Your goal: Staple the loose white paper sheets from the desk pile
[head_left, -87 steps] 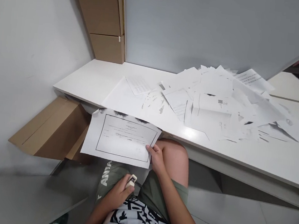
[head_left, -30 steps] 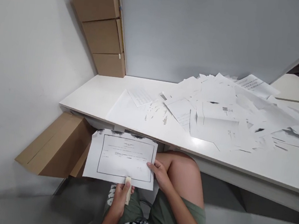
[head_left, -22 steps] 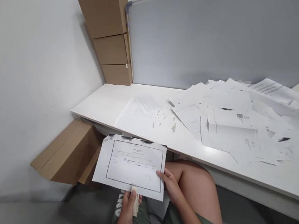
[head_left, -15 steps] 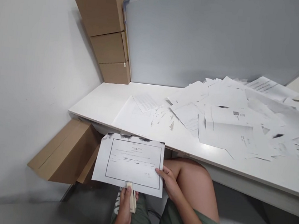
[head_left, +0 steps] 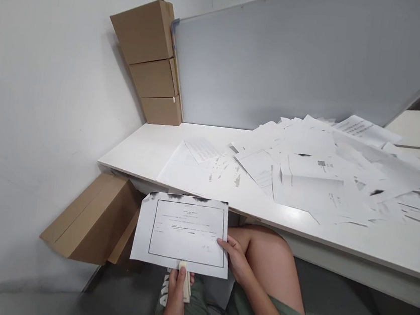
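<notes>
My left hand point(head_left: 178, 288) is wrapped round a cream stapler point(head_left: 185, 287), thumb on top. The stapler's front end meets the lower edge of a printed sheet of paper point(head_left: 171, 231). That sheet has a black rectangular border, small printed lines and dark smudges along its far edge. Its top left corner is bent. At the sheet's right edge, my right hand point(head_left: 235, 254) pinches the paper, thumb on the printed face and the other fingers partly hidden. The sheet hangs above my lap, in front of the table edge.
A white table point(head_left: 127, 148) runs across, with a spread heap of papers point(head_left: 313, 184) on its right. Several flat sheets point(head_left: 201, 149) lie left of the heap. Stacked cardboard boxes point(head_left: 154, 78) stand by a whiteboard point(head_left: 281, 64). Another cardboard box point(head_left: 84, 224) sits below the table's left end.
The view has tilted up slightly, so the surroundings appear a little lower. Both hands keep their hold on the stapler and the sheet.
</notes>
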`<state>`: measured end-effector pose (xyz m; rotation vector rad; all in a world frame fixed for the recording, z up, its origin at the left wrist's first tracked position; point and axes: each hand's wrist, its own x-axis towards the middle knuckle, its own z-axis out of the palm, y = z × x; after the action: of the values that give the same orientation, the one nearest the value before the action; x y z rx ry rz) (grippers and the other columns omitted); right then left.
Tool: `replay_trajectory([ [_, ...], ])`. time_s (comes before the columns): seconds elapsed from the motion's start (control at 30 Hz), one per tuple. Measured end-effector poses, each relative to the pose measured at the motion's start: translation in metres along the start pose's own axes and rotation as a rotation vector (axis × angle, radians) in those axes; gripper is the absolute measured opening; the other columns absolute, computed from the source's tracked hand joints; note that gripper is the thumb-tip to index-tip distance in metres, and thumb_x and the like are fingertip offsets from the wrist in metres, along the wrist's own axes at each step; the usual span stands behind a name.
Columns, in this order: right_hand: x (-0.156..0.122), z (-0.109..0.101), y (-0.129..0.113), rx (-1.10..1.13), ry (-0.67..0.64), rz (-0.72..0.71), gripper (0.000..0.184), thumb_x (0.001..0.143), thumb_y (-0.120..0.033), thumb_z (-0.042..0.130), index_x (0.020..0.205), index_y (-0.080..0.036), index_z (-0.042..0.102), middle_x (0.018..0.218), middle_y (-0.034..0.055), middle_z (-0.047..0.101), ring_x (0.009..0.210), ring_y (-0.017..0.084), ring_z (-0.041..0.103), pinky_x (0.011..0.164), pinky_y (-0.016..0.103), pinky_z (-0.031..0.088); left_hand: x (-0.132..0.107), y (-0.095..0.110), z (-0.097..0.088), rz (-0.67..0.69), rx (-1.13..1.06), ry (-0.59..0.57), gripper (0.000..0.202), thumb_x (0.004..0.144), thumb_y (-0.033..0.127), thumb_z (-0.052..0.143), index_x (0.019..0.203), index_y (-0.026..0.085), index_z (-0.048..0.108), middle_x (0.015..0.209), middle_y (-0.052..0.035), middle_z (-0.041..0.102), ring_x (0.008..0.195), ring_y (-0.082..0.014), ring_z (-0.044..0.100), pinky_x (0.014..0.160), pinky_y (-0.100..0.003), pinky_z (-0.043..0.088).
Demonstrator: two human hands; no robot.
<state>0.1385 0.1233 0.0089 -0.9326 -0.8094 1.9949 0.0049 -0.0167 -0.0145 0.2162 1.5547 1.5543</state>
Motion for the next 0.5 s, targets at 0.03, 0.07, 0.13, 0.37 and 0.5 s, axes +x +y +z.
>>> replay_trajectory([
  [0.03,-0.0007,0.0007,-0.0006,0.001,0.001,0.002,0.039,0.056,-0.045,0.08,0.086,-0.02,0.073,0.084,0.0058,0.076,0.073,0.026,0.067,0.072,0.041,0.051,0.0001,-0.0003,-0.0003,0.007,0.002,-0.008,0.047,0.068,0.062,0.065,0.083,0.019,0.058,0.065,-0.0008,0.066,0.064,-0.0153,0.059,0.065,-0.029,0.046],
  [0.07,-0.0014,0.0014,-0.0012,0.002,0.002,0.002,0.04,0.056,-0.045,0.08,0.086,-0.02,0.072,0.085,0.0058,0.076,0.073,0.026,0.067,0.072,0.04,0.051,0.0002,-0.0006,-0.0006,0.011,0.005,-0.014,0.046,0.069,0.062,0.064,0.083,0.019,0.058,0.065,-0.0006,0.066,0.064,-0.015,0.059,0.065,-0.029,0.046],
  [0.13,-0.0029,0.0023,-0.0021,0.006,-0.003,-0.004,0.04,0.056,-0.045,0.08,0.086,-0.02,0.072,0.086,0.0061,0.076,0.074,0.026,0.067,0.073,0.041,0.051,0.0,-0.0012,-0.001,0.017,0.009,-0.019,0.046,0.069,0.062,0.064,0.083,0.019,0.057,0.066,-0.0007,0.066,0.064,-0.0146,0.059,0.065,-0.028,0.045],
  [0.37,-0.005,0.0013,-0.0011,0.019,-0.021,-0.022,0.04,0.058,-0.045,0.079,0.09,-0.02,0.072,0.09,0.0068,0.076,0.079,0.028,0.068,0.077,0.044,0.051,-0.0027,0.003,0.0002,0.039,-0.014,-0.023,0.048,0.065,0.063,0.066,0.08,0.018,0.058,0.066,-0.0015,0.067,0.063,-0.0142,0.058,0.062,-0.027,0.046],
  [0.5,-0.0061,0.0025,0.0019,0.012,-0.004,-0.025,0.042,0.056,-0.046,0.081,0.086,-0.019,0.072,0.087,0.0068,0.076,0.078,0.028,0.068,0.074,0.042,0.052,-0.0056,0.0067,0.0044,-0.004,-0.059,0.028,0.051,0.059,0.066,0.069,0.075,0.018,0.06,0.064,-0.0026,0.067,0.061,-0.0147,0.059,0.06,-0.026,0.047],
])
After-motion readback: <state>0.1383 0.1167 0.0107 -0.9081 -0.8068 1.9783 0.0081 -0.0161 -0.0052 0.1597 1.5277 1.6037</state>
